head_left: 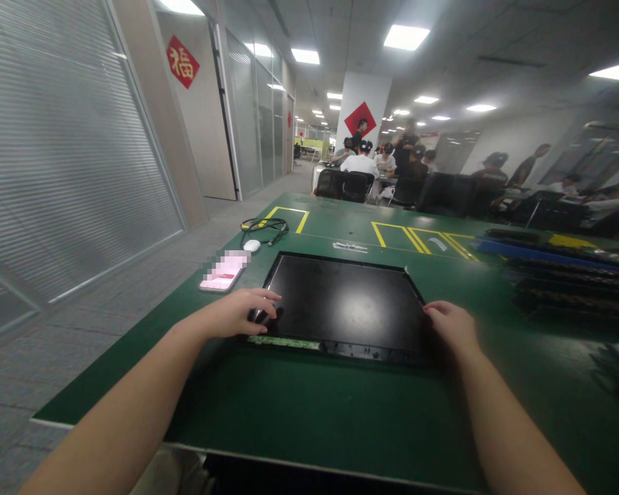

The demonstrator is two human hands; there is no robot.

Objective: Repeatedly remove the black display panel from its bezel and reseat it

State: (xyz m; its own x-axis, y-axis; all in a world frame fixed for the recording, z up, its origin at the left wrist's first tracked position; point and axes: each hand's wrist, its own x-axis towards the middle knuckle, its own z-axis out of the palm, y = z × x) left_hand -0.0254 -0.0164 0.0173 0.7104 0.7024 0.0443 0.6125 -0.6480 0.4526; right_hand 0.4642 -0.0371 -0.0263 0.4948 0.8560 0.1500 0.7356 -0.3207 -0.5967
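Observation:
A flat black screen panel [346, 302] lies on the green table [309, 405] in front of me. A thin green circuit strip [283, 341] runs along its near edge. My left hand [240, 313] rests on the panel's near left corner, fingers curled down onto the edge. My right hand [453, 324] sits at the near right corner, fingers bent over that edge. Both hands touch the panel, which lies flat on the table.
A phone [222, 275] lies left of the panel, with a white mouse [251, 245] and a coiled black cable [265, 227] behind it. Dark trays [567, 275] are stacked on the right. Yellow tape boxes mark the far table. Several people sit at desks beyond.

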